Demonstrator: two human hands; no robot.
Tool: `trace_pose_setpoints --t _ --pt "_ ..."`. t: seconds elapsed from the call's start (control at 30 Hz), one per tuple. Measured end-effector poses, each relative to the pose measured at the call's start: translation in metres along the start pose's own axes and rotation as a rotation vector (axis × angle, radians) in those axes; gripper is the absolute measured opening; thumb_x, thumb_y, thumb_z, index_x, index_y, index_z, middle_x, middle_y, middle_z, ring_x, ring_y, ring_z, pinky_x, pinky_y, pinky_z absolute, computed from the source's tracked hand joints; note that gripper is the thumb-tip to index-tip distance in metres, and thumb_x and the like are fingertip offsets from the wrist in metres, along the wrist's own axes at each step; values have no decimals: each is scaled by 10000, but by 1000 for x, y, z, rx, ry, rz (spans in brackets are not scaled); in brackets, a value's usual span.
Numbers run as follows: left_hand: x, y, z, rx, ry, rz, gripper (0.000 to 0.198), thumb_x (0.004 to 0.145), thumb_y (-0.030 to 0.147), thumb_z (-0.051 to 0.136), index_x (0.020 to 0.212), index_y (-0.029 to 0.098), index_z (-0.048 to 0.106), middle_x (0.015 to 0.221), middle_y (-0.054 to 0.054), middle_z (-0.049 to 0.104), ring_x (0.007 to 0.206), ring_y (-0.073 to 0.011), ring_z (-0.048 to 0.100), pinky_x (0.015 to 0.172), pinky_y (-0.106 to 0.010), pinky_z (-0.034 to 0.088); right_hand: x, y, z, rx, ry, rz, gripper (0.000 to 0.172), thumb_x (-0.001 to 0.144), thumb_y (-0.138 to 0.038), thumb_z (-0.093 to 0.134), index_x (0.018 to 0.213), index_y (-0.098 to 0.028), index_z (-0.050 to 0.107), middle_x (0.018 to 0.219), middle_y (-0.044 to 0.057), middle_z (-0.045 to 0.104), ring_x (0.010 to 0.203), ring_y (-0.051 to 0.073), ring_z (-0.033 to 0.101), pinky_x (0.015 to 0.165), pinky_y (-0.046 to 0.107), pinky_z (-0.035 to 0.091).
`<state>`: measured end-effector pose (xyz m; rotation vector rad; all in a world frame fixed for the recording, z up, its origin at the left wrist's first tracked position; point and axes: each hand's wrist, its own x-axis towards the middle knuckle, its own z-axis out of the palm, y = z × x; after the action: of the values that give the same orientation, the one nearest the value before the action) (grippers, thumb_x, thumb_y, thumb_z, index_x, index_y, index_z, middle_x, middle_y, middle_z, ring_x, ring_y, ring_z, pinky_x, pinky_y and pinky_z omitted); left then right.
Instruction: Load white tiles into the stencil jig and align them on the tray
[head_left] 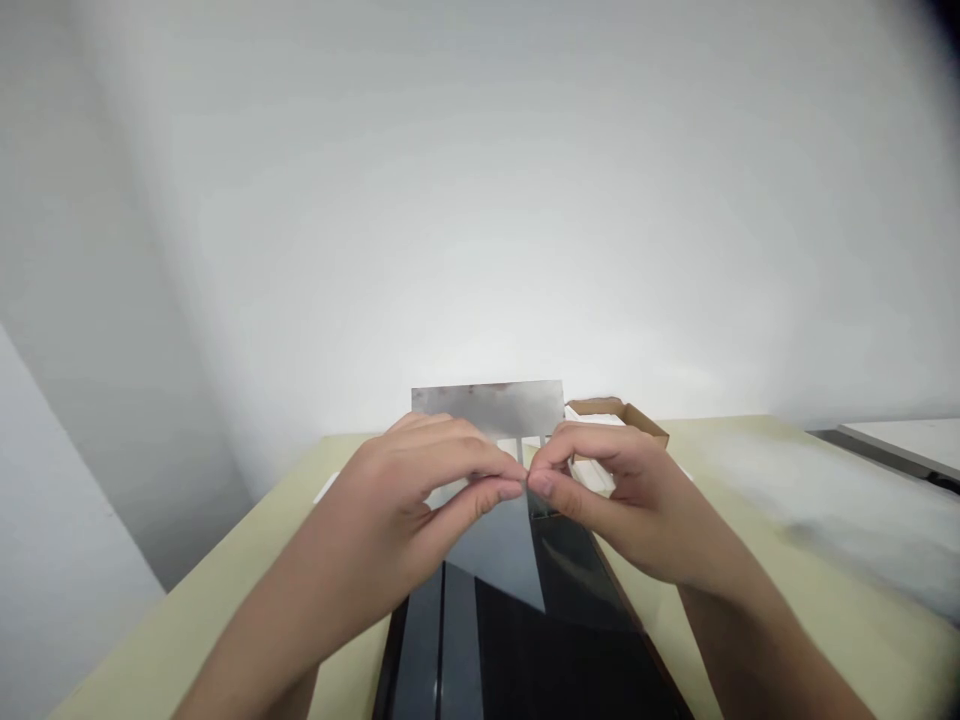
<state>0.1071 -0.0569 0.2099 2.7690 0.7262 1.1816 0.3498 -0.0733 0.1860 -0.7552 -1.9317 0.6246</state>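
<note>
My left hand pinches the upper edge of a thin, pale translucent sheet between thumb and index finger. Right beside it, my right hand is closed in a pinch at the sheet's corner, fingertips almost touching those of the left. From the right fingertips a clear, glossy film seems to hang, curving away from the sheet. Below both hands lies a long black board with grey strips along its left side. The exact contact at the fingertips is too small to make out.
A grey metal-like plate stands upright behind my hands. An open cardboard box with white pieces is at the back right. Everything rests on a pale yellow table against a white wall. A white-topped surface is far right.
</note>
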Motion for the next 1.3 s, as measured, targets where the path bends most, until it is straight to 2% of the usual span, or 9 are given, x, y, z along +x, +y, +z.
trace_pose_setpoints --t 0.23,0.47,0.73,0.93,1.17,1.3 --pt "1 2 2 -36 52 98 146 1036 193 676 1063 307 763 946 57 781 837 -118 668 815 -271 492 3 5 -4 187 -87 30 45 963 -262 779 938 -226 772 789 -28 653 778 116 561 741 267 439" --pt "2 5 0 -90 34 63 161 1030 187 673 1031 301 787 880 40 779 805 -127 664 757 -264 514 2 5 -3 218 -121 46 92 939 -299 812 947 -214 776 791 -25 640 779 121 556 730 270 437" --pt "1 10 1 -100 27 70 170 1009 144 692 1056 283 778 959 33 783 861 -113 693 787 -230 543 0 0 -7 217 -129 36 109 929 -317 823 914 -222 772 751 -17 626 762 132 555 726 276 469" --pt "0 11 0 -113 0 3 148 1014 172 695 1036 300 764 937 60 757 808 -84 682 753 -200 529 0 -1 -6 235 -145 42 120 937 -330 814 914 -221 769 766 -9 630 762 135 547 713 277 461" --pt "3 13 7 -128 67 49 168 1010 140 693 1054 291 752 917 54 754 811 -92 683 738 -206 527 -1 -2 -7 245 -104 52 140 925 -338 824 911 -211 767 784 -7 605 785 143 531 722 285 434" --pt "2 13 11 -151 91 186 309 1010 45 631 1166 297 718 979 23 751 874 -123 687 804 -267 537 -2 -2 -8 328 -102 40 90 931 -281 819 928 -207 769 826 -1 647 798 136 555 734 275 441"
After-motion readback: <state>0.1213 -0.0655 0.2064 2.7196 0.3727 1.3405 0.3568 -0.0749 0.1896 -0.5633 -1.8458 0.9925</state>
